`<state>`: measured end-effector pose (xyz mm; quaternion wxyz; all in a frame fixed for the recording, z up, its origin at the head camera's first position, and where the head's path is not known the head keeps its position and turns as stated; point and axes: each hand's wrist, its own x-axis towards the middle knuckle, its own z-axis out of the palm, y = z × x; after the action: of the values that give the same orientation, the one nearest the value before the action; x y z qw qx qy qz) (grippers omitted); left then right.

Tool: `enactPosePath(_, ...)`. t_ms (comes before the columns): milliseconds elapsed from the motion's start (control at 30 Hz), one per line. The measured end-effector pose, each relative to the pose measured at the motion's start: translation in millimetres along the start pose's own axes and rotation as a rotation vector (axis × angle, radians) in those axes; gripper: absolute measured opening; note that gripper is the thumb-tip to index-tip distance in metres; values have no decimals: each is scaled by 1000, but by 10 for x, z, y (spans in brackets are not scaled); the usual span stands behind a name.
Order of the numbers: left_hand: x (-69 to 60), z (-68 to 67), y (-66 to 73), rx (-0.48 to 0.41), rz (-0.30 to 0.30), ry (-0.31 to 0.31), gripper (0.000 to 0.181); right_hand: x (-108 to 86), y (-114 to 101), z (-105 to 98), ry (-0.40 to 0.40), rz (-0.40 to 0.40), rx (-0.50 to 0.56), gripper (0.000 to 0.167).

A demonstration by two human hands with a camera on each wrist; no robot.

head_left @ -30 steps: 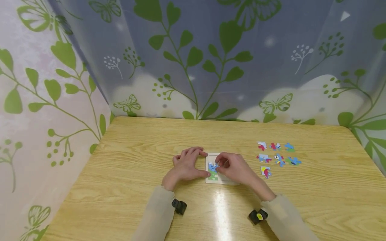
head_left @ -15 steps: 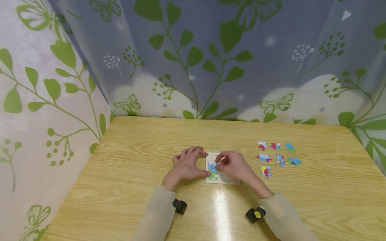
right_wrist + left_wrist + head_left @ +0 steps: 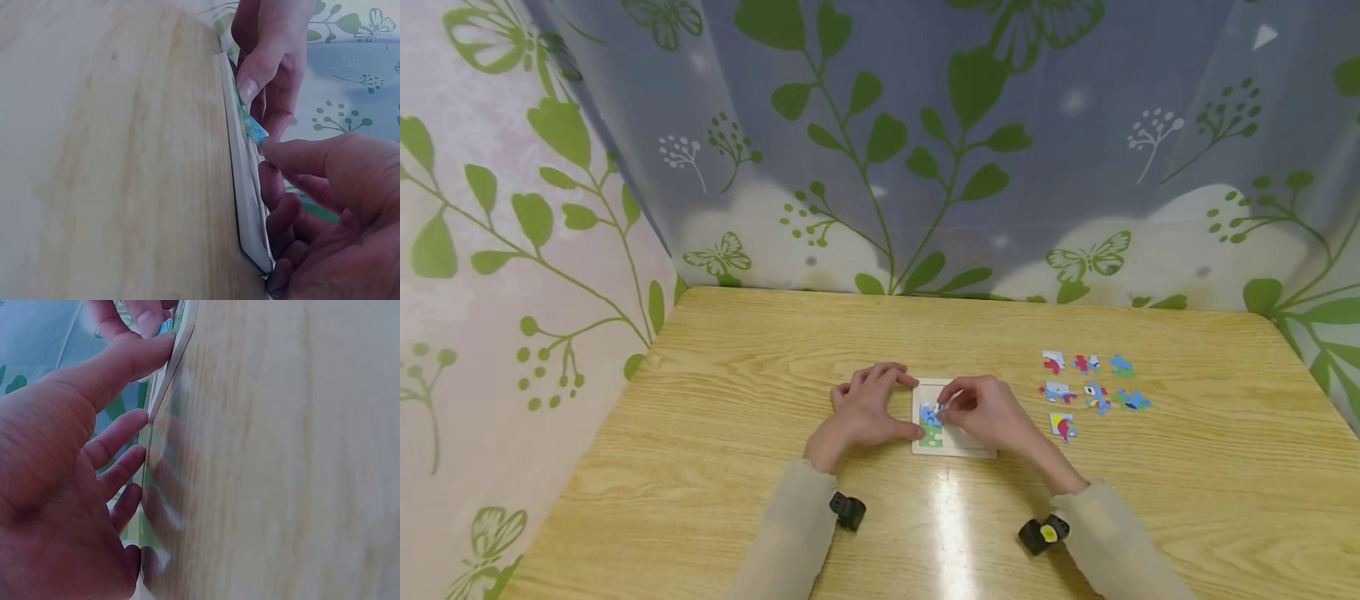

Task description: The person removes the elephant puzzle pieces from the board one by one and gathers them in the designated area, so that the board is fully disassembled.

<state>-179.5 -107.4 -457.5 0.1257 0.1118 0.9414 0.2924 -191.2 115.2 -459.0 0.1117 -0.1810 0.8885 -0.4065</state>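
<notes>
A pale puzzle tray (image 3: 962, 452) lies flat on the table in the head view. My left hand (image 3: 865, 417) has its fingers spread, with thumb and forefinger touching the tray's left edge. Over the tray, my right hand (image 3: 988, 412) pinches a blue puzzle piece (image 3: 256, 129) between thumb and finger. That piece sits tilted in the right wrist view, one side raised above the tray. A green puzzle piece (image 3: 931, 438) lies in the tray's lower left corner. The right hand hides part of the tray.
Several loose puzzle pieces (image 3: 1096, 398) lie in rows on the wooden table (image 3: 700, 467), right of the tray. A curtain (image 3: 910, 225) with leaf prints hangs behind the table's far edge, and another patterned cloth (image 3: 497, 317) hangs at the left.
The right hand has shifted slightly at the blue piece, its wrist moving a little left and then back right. The left hand stays at the tray's edge, and the loose pieces have not moved.
</notes>
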Motion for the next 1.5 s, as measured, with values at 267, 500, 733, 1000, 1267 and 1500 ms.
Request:
enactPosePath(267, 16, -1, 9, 15, 2, -5, 64, -63, 20, -36, 10, -23, 46, 7)
enactPosePath(500, 13, -9, 12, 7, 4, -1, 63, -107, 64, -91, 3, -29, 76, 7)
enactPosePath(733, 2, -6, 3, 11, 2, -3, 63, -163, 79, -166, -13, -6, 91, 6)
enactPosePath(1000, -6, -9, 2, 7, 4, -1, 64, -261, 125, -284, -1, 2, 106, 7)
enactPosePath(1267, 0, -5, -14, 7, 6, -7, 64, -405, 300, -432, 50, -56, 122, 7)
enactPosePath(1500, 0, 2, -10, 0, 6, -9, 64, -563, 428, -538, 57, -47, 136, 11)
